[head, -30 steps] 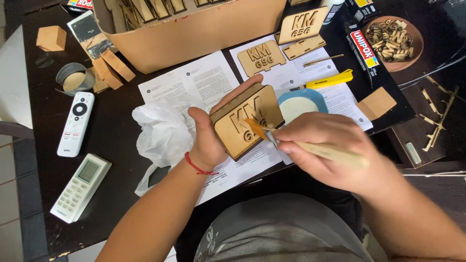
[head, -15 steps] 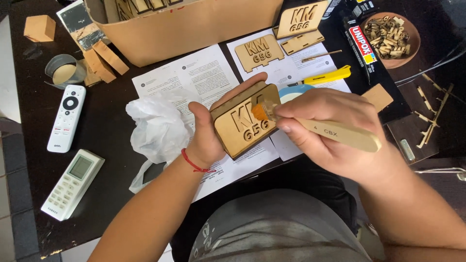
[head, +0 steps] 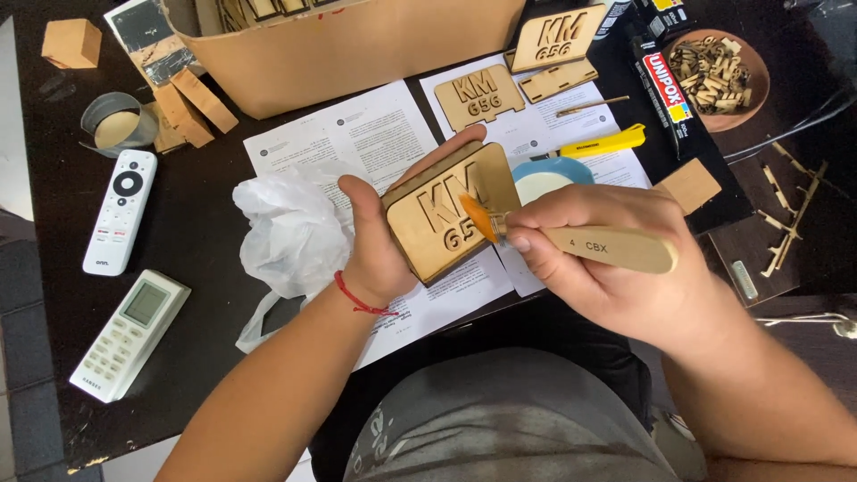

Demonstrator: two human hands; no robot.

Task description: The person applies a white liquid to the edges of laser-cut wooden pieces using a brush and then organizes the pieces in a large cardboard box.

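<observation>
Gripping the small wooden box [head: 451,214] from its left side, the left hand [head: 379,245] kept its fingers closed around the box's edges, thumb on the near face and fingertips curled over the top, holding it tilted above the printed papers [head: 375,143] on the dark table [head: 196,223]. The right hand [head: 616,268] was clenched around the pale wooden handle of a brush [head: 571,241], and its orange bristles now lay flat on the box's front panel, right over the raised letters. A second earlier the bristles had touched lower and nearer the panel's right edge; since then they had slid up and leftward across the lettering, while the box had been turned slightly more toward the camera. That shift suggested the coating of the face was progressing stroke by stroke, with the lower numerals probably yet to be covered. Just behind the box sat a small blue dish [head: 544,178], and a crumpled white plastic bag [head: 290,232] lay beside the left wrist.
</observation>
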